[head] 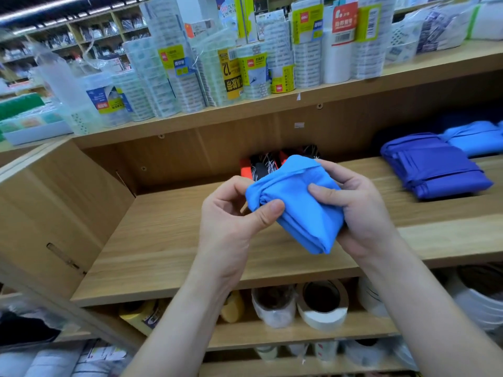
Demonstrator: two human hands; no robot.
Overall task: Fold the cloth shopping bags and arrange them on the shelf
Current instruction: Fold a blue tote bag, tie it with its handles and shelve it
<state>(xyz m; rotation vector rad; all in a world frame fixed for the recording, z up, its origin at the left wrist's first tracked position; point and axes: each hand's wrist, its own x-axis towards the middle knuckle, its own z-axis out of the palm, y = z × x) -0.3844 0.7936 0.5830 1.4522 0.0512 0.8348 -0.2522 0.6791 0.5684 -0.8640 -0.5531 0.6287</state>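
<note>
Tape labels: "deli" and "12"
A yellow label (230,74) carries a sideways "12". Red "deli" logos stand on the right pack (254,73) just beside it, on the tall pack (306,28) farther right, and on the left pack (174,63). The red label (344,17) has Chinese print too blurred to read.

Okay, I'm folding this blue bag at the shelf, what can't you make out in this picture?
Head view:
- bag: its handles and far side, hidden by its own folds, the left hand and right hand.
- red-and-black packs: mostly hidden behind the bag.
- pale bag at far right: cut off by the frame edge.
- tape labels: too blurred to read.
- tan sliver by the left hand: too small to identify.
</note>
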